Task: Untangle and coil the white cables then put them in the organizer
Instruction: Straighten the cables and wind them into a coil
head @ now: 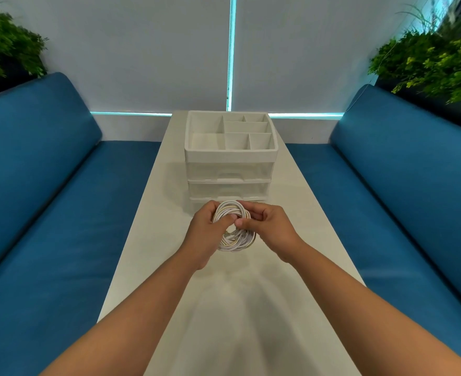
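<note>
A coil of white cable [236, 241] is held upright above the white table [251, 308], just in front of the organizer. My left hand [204, 234] grips the coil's left side, thumb pressed across its loops. My right hand [267, 226] pinches the coil's upper right side with fingers curled around the strands. The white plastic organizer [230, 153] stands at the far end of the table, with several open compartments on top and two clear drawers below, both closed. The cable's ends are hidden in the loops.
Blue cushioned benches [61, 213] run along both sides of the narrow table. Green plants [435, 63] sit behind the bench backs at left and right. A pale wall with a lit strip lies behind the organizer.
</note>
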A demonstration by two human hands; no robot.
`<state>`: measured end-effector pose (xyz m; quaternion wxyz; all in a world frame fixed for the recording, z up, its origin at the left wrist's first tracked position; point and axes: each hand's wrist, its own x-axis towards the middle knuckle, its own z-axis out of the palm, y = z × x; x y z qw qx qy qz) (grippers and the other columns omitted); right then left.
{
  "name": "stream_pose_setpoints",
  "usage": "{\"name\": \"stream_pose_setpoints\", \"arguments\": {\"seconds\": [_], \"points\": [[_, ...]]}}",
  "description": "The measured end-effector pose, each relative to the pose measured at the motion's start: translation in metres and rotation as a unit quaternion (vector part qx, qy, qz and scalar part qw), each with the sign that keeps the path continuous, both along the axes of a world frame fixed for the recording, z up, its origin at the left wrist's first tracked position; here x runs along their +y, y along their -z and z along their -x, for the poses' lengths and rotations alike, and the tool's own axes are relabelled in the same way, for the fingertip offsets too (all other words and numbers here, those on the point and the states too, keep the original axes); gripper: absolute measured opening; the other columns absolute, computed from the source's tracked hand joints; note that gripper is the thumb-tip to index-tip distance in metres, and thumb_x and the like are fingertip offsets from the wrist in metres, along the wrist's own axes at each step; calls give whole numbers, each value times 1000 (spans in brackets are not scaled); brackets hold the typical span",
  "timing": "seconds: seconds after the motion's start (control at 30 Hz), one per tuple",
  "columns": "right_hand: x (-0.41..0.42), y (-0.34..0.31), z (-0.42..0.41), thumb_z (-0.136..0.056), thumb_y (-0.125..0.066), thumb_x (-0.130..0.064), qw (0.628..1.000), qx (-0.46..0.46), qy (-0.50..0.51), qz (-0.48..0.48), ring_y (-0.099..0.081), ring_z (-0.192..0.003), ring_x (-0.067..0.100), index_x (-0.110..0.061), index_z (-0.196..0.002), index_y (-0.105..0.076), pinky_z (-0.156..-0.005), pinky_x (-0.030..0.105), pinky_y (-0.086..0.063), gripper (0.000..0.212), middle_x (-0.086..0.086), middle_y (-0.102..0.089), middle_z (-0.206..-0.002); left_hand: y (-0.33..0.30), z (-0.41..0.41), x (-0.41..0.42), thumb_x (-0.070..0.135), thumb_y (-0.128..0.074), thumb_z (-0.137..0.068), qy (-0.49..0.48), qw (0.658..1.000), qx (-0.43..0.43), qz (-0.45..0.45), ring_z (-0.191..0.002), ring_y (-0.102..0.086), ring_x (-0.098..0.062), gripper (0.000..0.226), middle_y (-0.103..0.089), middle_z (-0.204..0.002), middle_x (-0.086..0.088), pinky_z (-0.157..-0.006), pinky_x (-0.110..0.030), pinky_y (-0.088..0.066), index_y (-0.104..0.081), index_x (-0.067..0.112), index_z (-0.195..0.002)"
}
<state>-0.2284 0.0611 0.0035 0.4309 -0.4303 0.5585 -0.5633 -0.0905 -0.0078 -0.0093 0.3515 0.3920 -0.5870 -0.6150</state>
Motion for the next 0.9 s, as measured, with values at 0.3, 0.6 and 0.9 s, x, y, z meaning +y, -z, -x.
{"name": "stream_pose_setpoints", "arguments": {"seconds": [0.3,0.6,0.9], "points": [[-3,-16,8,-71,-82,-5,993,100,-33,-61,-68,-101,15,-18,-120,-63,-88,26,-54,54,1,-71,-111,-10,-5,-9,12,-77,-80,15,996,-45,74,-82,-72,-23,17,-76,-86,-4,-76,-35,-57,-77,21,-94],[-9,-20,5,-96,-54,-15,971,214,-57,-91,-68,-87,29,-8,-105,-69,-83,41,-54,19,9,-73,-94,-19,-5,-20,19,-77,-82,84,980,-126,130,-77,-68,-11,15,-74,-88,-1,-67,-21,-54,-72,18,-96],[-9,6,-5,-99,-48,-11,985,16,153,-78,-61,-78,22,-11,-84,-66,-85,46,-52,23,5,-67,-81,-7,-12,-20,43,-71,-86,-84,968,-104,214,-111,-54,-7,47,-54,-124,11,-87,-24,-47,-50,25,-125]]}}
